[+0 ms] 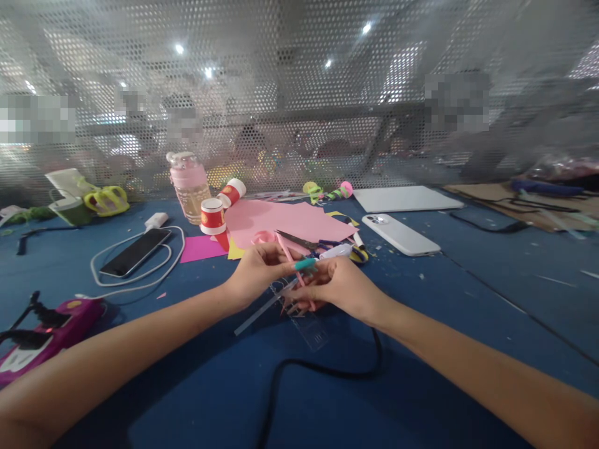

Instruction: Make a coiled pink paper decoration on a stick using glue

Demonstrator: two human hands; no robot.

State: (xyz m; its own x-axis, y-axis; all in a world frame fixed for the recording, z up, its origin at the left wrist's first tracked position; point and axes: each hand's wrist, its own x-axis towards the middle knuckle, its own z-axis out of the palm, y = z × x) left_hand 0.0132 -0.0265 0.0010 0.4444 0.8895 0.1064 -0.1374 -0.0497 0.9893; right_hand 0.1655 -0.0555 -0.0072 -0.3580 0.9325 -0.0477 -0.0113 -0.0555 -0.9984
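Note:
Both my hands meet above the middle of the blue table, holding a thin pink paper strip (306, 292). My left hand (255, 271) is closed, its thumb and fingers on the strip's upper part. Pinched at the lower part is my right hand (344, 287), also closed. A small teal piece (305, 264) lies between the fingertips; which hand grips it I cannot tell. Beneath the hands are a clear stick (257, 313) and a flat transparent plastic piece (311, 333). Just beyond lie scissors (299, 240), a white tool (336, 251) and a pink paper loop (263, 237).
Pink sheets (276, 215), paper cups (213, 216) and a bottle (189, 187) stand behind. To the left are a black phone (135, 252) with a white cable and a purple power strip (70, 318). A white phone (400, 235) lies right; a black cord (322, 369) curves in front.

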